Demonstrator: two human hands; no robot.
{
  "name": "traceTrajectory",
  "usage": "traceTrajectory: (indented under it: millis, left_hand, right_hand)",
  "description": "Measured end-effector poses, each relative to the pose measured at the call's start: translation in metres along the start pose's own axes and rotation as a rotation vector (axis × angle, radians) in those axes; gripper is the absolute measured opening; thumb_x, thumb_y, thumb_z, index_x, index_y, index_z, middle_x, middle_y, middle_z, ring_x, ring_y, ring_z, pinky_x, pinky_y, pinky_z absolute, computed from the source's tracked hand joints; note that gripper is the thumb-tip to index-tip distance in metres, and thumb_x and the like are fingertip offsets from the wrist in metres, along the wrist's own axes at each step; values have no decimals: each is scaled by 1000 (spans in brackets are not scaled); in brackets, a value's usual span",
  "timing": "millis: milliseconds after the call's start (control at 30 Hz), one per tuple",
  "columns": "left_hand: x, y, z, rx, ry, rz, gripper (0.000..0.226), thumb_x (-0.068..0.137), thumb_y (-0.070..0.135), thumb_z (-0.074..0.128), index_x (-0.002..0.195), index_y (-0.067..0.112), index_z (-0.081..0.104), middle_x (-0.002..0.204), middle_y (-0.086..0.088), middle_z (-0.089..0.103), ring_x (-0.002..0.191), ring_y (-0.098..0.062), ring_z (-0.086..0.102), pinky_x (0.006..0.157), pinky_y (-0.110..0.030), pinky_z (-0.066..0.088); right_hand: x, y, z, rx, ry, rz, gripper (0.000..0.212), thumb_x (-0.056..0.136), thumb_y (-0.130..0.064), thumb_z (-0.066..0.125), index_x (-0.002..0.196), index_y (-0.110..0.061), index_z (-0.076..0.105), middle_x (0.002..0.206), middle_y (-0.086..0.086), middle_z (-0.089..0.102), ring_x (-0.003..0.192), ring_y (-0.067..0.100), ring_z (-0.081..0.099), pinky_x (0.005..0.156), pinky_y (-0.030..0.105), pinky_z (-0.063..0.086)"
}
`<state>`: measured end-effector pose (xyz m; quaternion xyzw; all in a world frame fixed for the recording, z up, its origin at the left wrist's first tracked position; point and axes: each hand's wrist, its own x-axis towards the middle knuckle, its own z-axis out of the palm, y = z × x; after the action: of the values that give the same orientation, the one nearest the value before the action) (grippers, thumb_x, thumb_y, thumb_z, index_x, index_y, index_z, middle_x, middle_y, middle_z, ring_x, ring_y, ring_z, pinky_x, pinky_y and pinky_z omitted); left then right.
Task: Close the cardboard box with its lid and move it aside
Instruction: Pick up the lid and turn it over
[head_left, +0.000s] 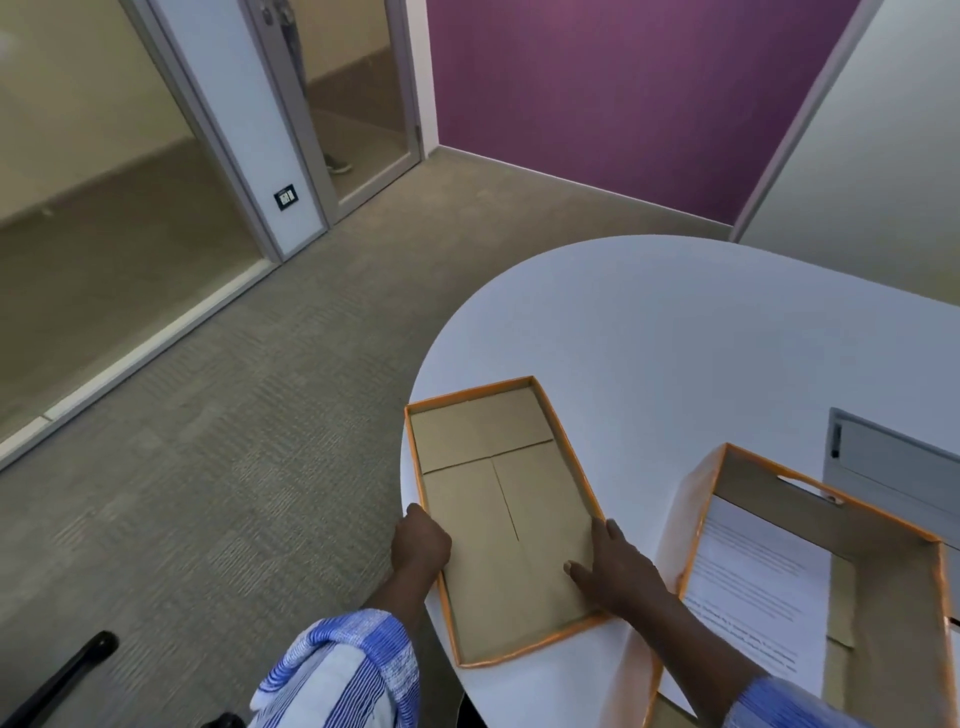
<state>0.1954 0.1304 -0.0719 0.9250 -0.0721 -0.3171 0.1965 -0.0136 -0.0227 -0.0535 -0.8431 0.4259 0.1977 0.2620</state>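
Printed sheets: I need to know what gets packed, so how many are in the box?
1 visible: a printed sheet lying flat inside the open cardboard box, right of the lid. More could lie beneath it.

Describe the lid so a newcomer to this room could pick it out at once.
Start at the white rounded table and go to its near left edge. The lid lies there upside down, a shallow brown cardboard tray with an orange rim, with the left hand and right hand on its two long sides. Unlike the cardboard box to its right, it is shallow and holds no printed paper.
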Motion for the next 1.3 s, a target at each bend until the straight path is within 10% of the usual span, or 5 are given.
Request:
traceTrajectory:
  millis: [567, 733, 933, 1300]
  left_hand:
    - [-19, 49, -29, -613, 199, 83, 29, 89, 47, 67, 86, 19, 62, 88, 0, 68, 76, -16, 63, 63, -27, 45]
    - [-40, 83, -38, -703, 172, 226, 48, 103, 53, 44, 78, 17, 63, 85, -10, 72, 83, -26, 69, 77, -38, 55]
    - [-65, 109, -42, -786, 59, 267, 56, 106, 56, 32, 89, 19, 71, 57, 2, 67, 56, -10, 64, 57, -29, 46]
    - [-94, 132, -27, -764, 4, 332, 53, 107, 52, 35, 109, 13, 70, 96, -12, 75, 82, -18, 67, 69, -29, 51]
  right_hand:
    - [-4, -89, -54, 241, 108, -245, 73, 95, -55, 55, 152, -13, 38, 157, 9, 42, 138, 25, 47, 108, 37, 41]
    - [-18, -128, -83, 337, 213, -294, 54, 92, -51, 58, 132, -15, 62, 135, 4, 63, 113, 19, 64, 91, 34, 52]
    - [-27, -122, -96, 359, 325, -227, 25, 92, -45, 64, 100, -21, 61, 88, -7, 65, 67, 1, 54, 53, 20, 36]
    - [-52, -81, -123, 629, 386, -201, 17, 94, -30, 64, 104, -18, 58, 92, -5, 61, 76, 2, 55, 58, 20, 38]
